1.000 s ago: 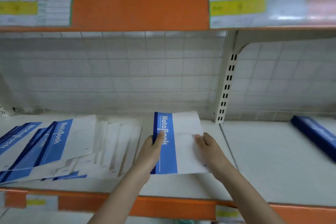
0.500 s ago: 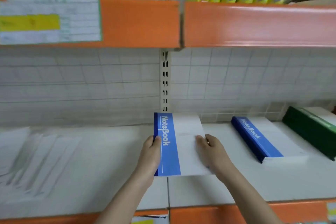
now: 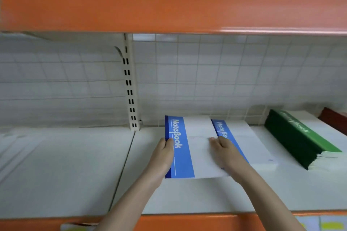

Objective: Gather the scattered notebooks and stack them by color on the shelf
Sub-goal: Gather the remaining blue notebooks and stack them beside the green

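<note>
Both hands, left hand (image 3: 163,153) and right hand (image 3: 225,151), are gripping 1 blue notebook (image 3: 191,148) by its sides, overlapping the blue notebook stack (image 3: 242,137) beside the green notebook stack (image 3: 298,137).

Red stack (image 3: 336,120) cut by right edge (only corner shows); far-left shelf (image 3: 37,155) blurred.

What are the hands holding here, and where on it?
Both hold one blue notebook: the left hand grips its blue spine edge, the right hand its white opposite edge, beside the blue stack.

Blue-and-white notebook (image 3: 189,148), green stack (image 3: 298,139), orange shelf edge (image 3: 169,5).
</note>
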{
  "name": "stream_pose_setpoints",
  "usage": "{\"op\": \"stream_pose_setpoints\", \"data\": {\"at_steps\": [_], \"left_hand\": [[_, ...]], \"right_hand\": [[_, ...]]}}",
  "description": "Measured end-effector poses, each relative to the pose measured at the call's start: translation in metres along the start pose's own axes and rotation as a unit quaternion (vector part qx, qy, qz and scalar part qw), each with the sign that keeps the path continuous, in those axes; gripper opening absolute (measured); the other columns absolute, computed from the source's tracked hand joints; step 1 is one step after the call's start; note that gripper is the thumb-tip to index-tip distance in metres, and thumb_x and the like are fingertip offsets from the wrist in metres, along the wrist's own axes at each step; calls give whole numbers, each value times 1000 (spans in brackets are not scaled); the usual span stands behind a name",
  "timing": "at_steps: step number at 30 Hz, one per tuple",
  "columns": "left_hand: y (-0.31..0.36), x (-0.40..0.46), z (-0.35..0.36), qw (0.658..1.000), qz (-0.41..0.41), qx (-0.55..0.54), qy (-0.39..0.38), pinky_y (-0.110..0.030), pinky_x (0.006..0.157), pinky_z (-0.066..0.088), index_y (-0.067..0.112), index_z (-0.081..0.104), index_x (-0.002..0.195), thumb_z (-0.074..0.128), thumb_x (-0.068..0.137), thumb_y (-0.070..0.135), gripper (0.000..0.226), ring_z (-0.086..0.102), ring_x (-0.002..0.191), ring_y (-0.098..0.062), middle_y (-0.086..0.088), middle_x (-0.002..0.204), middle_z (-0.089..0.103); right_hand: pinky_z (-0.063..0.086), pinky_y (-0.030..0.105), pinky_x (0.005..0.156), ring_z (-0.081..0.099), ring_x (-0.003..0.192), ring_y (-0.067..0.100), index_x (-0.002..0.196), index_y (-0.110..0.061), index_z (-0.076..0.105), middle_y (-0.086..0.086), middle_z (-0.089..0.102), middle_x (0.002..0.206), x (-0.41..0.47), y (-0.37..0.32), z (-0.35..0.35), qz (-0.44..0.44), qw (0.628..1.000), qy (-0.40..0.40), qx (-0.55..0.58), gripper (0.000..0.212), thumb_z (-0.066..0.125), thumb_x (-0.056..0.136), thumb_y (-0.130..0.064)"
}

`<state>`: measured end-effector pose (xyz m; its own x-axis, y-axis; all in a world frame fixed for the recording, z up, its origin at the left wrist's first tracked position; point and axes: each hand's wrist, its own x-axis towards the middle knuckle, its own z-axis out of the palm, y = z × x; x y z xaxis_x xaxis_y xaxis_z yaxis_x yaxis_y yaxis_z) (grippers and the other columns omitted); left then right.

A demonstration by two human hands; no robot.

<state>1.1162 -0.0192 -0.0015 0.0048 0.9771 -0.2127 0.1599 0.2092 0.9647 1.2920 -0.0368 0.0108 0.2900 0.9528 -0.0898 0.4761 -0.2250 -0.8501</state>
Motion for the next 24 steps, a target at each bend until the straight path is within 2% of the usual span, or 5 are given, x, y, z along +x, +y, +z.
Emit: {"op": "stream_pose_setpoints", "data": {"at_steps": [4, 9, 16, 19, 24], "left_hand": [[16, 7, 30, 1000, 17, -5, -15, -22, 53, 37, 19, 47, 78, 31, 99, 24, 26, 51, 60, -12, 2, 72, 56], [28, 18, 68, 996, 63, 19, -64, -11, 37, 33, 8, 52, 76, 32, 101, 11, 32, 52, 39, -2, 4, 57, 59], [28, 43, 108, 990, 104, 85, -51, -22, 51, 36, -2, 49, 76, 37, 96, 6, 24, 44, 60, -20, -10, 69, 50], [26, 51, 121, 986, 113, 110, -52, -27, 60, 38, -6, 55, 84, 40, 93, 8, 22, 50, 65, -20, -12, 75, 60], [22, 53, 133, 976, 146, 155, -39, -31, 66, 50, 15, 65, 89, 44, 92, 8, 22, 67, 82, -30, -9, 90, 73]], "right_hand": [[24, 14, 33, 30, 57, 17, 72, -16, 29, 1, 30, 66, 17, 17, -40, -13, 1000, 25, 11, 32, 42, 96, -32], [24, 18, 32, 30, 53, 19, 63, -15, 27, 2, 30, 59, 43, 37, -75, -31, 995, 79, -43, 42, 49, 95, -30], [22, 23, 40, 36, 46, 15, 61, -8, 38, 2, 38, 51, 71, 62, -100, -56, 978, 124, -157, 42, 53, 93, -31], [30, 18, 35, 39, 39, 13, 58, -10, 39, 0, 41, 47, 77, 70, -107, -50, 981, 125, -141, 43, 55, 92, -31], [28, 27, 44, 46, 58, 27, 66, -6, 50, 3, 46, 54, 82, 77, -113, -47, 979, 115, -161, 37, 56, 92, -31]]}}
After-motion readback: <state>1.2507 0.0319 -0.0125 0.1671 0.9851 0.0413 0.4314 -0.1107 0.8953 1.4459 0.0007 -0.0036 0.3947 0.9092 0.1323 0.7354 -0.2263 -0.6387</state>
